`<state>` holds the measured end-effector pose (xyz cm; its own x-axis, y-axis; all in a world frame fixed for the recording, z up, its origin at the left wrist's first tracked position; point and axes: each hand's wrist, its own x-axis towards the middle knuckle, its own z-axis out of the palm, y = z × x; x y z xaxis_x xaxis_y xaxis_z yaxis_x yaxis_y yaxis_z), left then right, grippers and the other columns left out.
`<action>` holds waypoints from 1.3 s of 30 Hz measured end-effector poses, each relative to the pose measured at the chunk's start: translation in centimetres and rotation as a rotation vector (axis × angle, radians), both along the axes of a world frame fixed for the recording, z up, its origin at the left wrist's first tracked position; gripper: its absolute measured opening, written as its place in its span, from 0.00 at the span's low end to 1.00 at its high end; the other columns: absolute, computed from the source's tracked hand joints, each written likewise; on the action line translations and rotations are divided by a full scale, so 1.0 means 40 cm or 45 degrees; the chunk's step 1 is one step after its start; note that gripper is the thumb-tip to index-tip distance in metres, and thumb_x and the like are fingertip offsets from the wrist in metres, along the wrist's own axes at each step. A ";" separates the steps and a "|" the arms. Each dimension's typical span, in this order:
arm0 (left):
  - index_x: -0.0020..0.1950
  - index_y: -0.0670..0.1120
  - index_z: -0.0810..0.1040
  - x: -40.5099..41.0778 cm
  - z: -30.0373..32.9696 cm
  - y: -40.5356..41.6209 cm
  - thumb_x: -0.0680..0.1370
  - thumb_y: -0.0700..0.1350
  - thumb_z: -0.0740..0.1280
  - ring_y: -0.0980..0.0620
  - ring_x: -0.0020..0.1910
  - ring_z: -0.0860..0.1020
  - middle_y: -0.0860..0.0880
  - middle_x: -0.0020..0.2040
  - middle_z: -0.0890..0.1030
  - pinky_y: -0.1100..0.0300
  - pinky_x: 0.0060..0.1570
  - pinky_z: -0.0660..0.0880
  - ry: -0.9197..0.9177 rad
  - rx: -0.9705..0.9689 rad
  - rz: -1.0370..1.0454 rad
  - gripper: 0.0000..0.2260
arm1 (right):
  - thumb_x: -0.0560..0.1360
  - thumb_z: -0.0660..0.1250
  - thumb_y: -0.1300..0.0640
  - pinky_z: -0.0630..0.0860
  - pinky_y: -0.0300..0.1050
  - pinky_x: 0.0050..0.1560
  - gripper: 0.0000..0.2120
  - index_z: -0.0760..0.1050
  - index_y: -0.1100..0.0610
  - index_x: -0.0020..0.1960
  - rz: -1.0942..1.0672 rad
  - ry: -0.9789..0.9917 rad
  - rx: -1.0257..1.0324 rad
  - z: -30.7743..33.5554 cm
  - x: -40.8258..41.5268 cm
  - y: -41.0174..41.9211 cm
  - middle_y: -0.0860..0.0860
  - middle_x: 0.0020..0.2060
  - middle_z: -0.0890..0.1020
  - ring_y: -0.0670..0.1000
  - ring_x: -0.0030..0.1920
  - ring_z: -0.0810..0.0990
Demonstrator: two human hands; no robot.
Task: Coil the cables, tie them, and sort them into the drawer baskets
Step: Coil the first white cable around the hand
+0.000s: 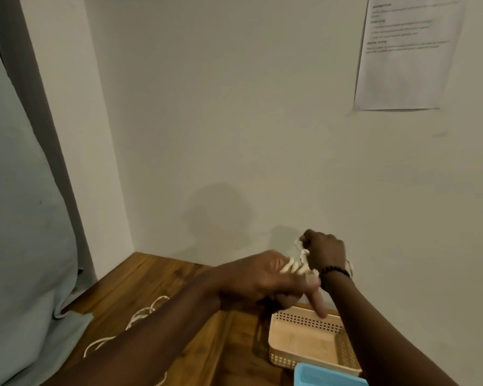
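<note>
A thin white cable [297, 264] is held in mid-air above the far right part of a wooden surface [156, 285], close to the wall. Several turns of it are wound around the left hand [265, 280], whose fingers [317, 300] are partly closed around the coil, with one finger pointing down toward a basket. The loose end is pinched in the right hand [324, 253], which is closed into a loose fist just above and beside the left; a black beaded bracelet [335, 270] is worn on that wrist. Both hands are softened by motion blur, so the exact number of turns cannot be made out.

Directly below the hands sits a peach plastic basket [290, 358], rectangular, with rows of small perforations in its walls; nothing can be seen inside it. The corner of a blue perforated basket [326, 378] is touching its near edge and is cut off by the bottom of the view.

More white cable [142, 316] lies in loose loops on the surface to the left, partly hidden behind the left forearm. The surface is brown wood with a visible plank grain.

A pale, soft fabric mass [23, 246] fills the left edge. The plain wall [234, 121] carries a printed paper sheet [405, 57] at upper right, its text too blurred to read.
</note>
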<state>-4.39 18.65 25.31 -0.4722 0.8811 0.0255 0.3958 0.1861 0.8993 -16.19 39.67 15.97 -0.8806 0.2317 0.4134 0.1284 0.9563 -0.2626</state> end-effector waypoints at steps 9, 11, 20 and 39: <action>0.56 0.39 0.74 -0.176 0.033 0.028 0.82 0.44 0.60 0.56 0.32 0.80 0.49 0.37 0.84 0.64 0.35 0.78 -0.386 1.410 0.822 0.09 | 0.83 0.53 0.52 0.77 0.50 0.53 0.14 0.75 0.56 0.56 0.834 -0.323 -0.363 -0.066 0.115 -0.215 0.51 0.52 0.83 0.53 0.50 0.81; 0.54 0.43 0.72 -0.229 0.024 -0.008 0.82 0.43 0.61 0.50 0.42 0.84 0.44 0.48 0.86 0.58 0.44 0.80 -0.219 1.498 0.990 0.05 | 0.83 0.52 0.49 0.78 0.53 0.50 0.15 0.74 0.55 0.55 0.910 -0.250 -0.362 -0.078 0.163 -0.253 0.50 0.49 0.84 0.52 0.46 0.81; 0.46 0.40 0.79 -0.341 -0.156 -0.149 0.82 0.57 0.55 0.44 0.39 0.83 0.43 0.39 0.83 0.58 0.34 0.77 0.951 0.027 1.990 0.23 | 0.78 0.65 0.52 0.77 0.36 0.37 0.09 0.79 0.54 0.54 1.097 0.495 0.167 0.096 0.197 -0.235 0.49 0.45 0.82 0.47 0.38 0.81; 0.62 0.36 0.75 -0.196 -0.014 0.001 0.80 0.40 0.64 0.58 0.44 0.82 0.50 0.50 0.83 0.63 0.47 0.78 0.462 0.800 0.875 0.12 | 0.81 0.61 0.48 0.70 0.36 0.30 0.13 0.75 0.57 0.45 1.258 -0.893 -1.439 0.020 0.163 -0.236 0.49 0.28 0.70 0.45 0.26 0.68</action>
<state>-12.22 18.70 24.75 -0.7455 0.1967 0.6369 0.6511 0.0103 0.7589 -9.69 30.24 16.75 -0.7912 -0.6064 -0.0793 0.0122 0.1141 -0.9934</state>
